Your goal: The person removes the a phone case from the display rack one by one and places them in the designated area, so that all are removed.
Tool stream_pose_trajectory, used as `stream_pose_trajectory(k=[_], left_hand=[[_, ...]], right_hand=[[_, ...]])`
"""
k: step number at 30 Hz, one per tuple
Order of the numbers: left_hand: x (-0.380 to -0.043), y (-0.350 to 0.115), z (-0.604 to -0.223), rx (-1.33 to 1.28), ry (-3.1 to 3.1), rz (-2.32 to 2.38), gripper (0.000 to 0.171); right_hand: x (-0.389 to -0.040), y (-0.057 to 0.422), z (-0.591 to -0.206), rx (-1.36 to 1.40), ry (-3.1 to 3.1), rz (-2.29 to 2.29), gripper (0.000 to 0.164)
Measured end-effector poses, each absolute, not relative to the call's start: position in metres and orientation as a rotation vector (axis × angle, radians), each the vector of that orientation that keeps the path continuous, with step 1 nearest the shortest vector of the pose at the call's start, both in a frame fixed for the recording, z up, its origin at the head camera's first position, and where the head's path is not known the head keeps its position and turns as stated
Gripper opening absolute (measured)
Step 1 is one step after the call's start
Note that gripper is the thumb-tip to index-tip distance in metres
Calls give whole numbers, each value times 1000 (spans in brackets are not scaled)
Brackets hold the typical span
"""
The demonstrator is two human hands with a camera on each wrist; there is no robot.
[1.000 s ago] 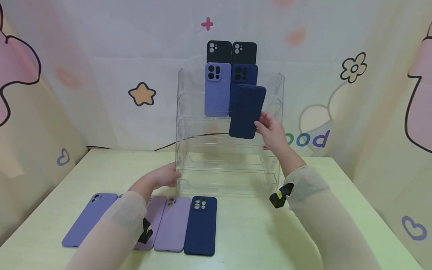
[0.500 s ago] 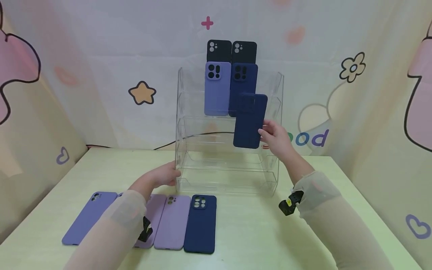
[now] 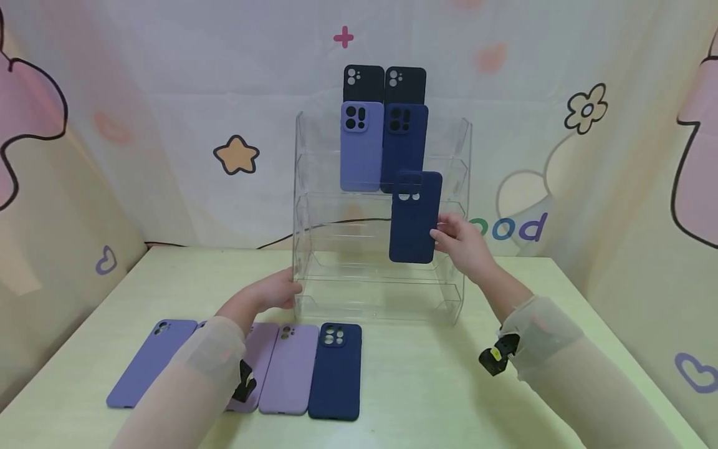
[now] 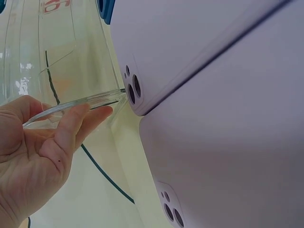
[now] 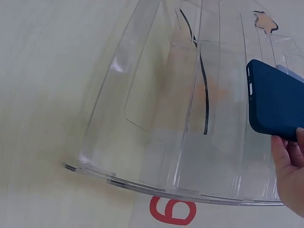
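Observation:
My right hand (image 3: 462, 246) pinches a dark blue phone case (image 3: 415, 224) by its right edge, holding it upright in front of the clear stepped display rack (image 3: 370, 284). In the right wrist view the thumb and fingers of this hand (image 5: 290, 178) are at the lower edge of the case (image 5: 278, 102). My left hand (image 3: 273, 291) grips the rack's left side panel low down; the left wrist view has the fingers (image 4: 71, 126) around the panel's edge (image 4: 97, 99). On the upper tiers stand a periwinkle case (image 3: 361, 159), another dark blue case (image 3: 405, 146) and two black cases (image 3: 363, 83).
A row of phone cases lies on the table (image 3: 415, 386) before the rack: a periwinkle case (image 3: 148, 368), lilac cases (image 3: 287, 374) and a dark blue case (image 3: 335, 380). My left forearm partly covers the row. A printed curtain (image 3: 185, 156) hangs behind, with a cord (image 3: 280, 242) along it.
The right hand has brought the dark blue case downward in front of the rack and straightened its tilt; its camera cutouts now show. The left hand has kept its place on the panel.

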State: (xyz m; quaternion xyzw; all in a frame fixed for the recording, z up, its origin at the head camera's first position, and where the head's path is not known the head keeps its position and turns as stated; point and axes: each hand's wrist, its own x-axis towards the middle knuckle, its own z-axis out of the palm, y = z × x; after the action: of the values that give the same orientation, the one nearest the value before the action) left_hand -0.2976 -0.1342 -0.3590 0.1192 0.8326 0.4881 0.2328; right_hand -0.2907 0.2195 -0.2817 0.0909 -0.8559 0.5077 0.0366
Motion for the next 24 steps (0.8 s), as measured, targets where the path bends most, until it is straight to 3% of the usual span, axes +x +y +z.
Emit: stream_pose_trajectory(k=[24], left_hand=[[-295, -135, -358, 321, 2297, 1329, 63]], right_hand=[[-262, 227, -309, 280, -2681, 1593, 37]])
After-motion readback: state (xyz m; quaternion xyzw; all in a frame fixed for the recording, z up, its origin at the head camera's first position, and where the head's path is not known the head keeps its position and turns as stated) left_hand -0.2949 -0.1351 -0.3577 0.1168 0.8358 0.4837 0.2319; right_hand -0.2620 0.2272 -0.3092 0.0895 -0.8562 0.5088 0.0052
